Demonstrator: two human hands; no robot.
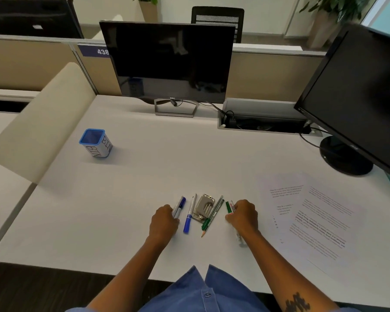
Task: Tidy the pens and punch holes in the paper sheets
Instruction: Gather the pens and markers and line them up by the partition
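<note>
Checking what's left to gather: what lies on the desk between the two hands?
In the head view, between the left hand and right hand lie a blue pen, the hole punch, a green pen and a pencil.

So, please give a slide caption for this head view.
Left hand grips a blue-capped marker, right hand a green marker, beside a grey metal hole punch.

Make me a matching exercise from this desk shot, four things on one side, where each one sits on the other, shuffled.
Things:
1. blue cup
2. hole punch
3. paper sheets
4. green marker

Places:
A. far right of the desk
B. in the right hand
C. far left, standing alone
D. among the pens, between the two hands

Pairs: 1-C, 2-D, 3-A, 4-B
</note>
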